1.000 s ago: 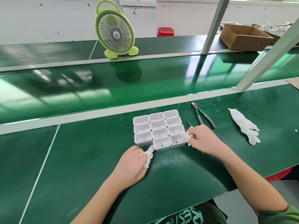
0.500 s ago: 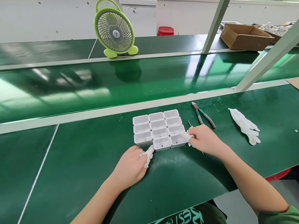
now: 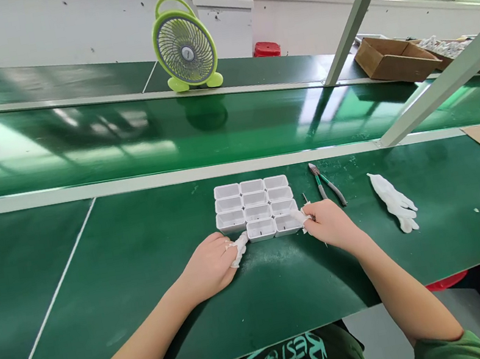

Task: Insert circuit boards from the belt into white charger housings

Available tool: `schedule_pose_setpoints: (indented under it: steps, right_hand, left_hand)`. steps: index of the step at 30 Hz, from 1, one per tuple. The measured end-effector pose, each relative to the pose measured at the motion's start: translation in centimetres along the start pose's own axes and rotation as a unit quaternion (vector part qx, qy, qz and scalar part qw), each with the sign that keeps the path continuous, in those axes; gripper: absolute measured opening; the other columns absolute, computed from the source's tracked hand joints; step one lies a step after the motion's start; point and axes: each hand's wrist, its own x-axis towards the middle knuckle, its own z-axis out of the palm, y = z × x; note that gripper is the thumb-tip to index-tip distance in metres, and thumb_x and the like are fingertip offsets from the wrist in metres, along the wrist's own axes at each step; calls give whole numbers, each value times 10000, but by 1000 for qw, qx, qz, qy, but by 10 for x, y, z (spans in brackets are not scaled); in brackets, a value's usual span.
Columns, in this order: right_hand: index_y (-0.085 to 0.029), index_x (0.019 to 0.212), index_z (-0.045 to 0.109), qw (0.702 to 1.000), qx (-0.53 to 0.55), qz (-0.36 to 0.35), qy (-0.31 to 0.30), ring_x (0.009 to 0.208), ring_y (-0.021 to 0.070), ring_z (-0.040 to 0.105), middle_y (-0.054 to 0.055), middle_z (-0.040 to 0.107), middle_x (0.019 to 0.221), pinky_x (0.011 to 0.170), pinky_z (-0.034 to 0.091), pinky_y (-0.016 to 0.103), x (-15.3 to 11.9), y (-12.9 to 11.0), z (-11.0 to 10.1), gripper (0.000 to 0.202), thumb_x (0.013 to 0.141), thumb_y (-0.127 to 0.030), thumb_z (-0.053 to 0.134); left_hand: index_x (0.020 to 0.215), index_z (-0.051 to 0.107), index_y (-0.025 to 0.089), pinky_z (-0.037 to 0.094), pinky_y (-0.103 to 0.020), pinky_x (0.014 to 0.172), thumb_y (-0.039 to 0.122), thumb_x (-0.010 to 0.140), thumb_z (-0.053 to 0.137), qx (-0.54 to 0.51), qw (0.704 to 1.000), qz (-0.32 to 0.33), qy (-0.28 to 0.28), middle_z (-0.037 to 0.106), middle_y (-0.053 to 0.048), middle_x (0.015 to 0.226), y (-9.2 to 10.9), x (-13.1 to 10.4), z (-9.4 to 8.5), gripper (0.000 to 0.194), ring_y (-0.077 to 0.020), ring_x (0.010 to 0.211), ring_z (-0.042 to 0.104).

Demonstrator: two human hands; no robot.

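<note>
Several white plastic boxes (image 3: 260, 229) stand side by side in a block on the green bench, with small dark bits in some. My left hand (image 3: 211, 266) is curled at the block's lower left corner, with white coverings on its fingertips. Its fingertips meet the edge of a front box; anything inside them is hidden. My right hand (image 3: 332, 224), also with white fingertip coverings, is closed at the front right box. A thin rod (image 3: 304, 198) pokes out beyond its fingers; whether they grip it is unclear. Cutting pliers (image 3: 327, 184) with green-and-grey handles lie just beyond that hand.
A white glove (image 3: 394, 202) lies right of the pliers. Behind the bench runs a shiny green strip (image 3: 121, 138), with a green fan (image 3: 185, 47) past it. A cardboard box (image 3: 398, 59) stands at the back right, behind a slanting white post (image 3: 444, 75).
Both hands and the boxes hold their places; the whole view has shifted very slightly.
</note>
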Motion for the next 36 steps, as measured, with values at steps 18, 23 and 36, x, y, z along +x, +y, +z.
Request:
schedule_pose_setpoints:
  steps: [18,23,36]
  right_hand:
    - [-223,612,298,999,-1,27,37,533,142,336,-18,408,552,546,178,303,1,1,-1,314,853,-114,468]
    - [-224,622,290,999,-4,24,42,525,137,319,-26,388,543,540,180,297,0,1,0,312,844,-107,474]
    - [-229,650,327,998,4,25,53,521,137,333,-29,408,549,538,195,283,-1,0,-2,270,851,-104,458]
  left_hand:
    - [1517,343,191,521,-534,974,237,944,535,49,969,-228,86,592,-200,1342,-16,-8,-6,606,-362,1242,572]
    - [1576,234,216,397,-644,1109,284,1014,423,-22,967,-255,-6,357,-226,1586,-19,-11,2,597,-417,1463,352]
    - [1573,204,155,358,-628,1169,397,1032,424,-11,970,-238,-38,385,-226,1586,-22,-15,10,632,-413,1520,278]
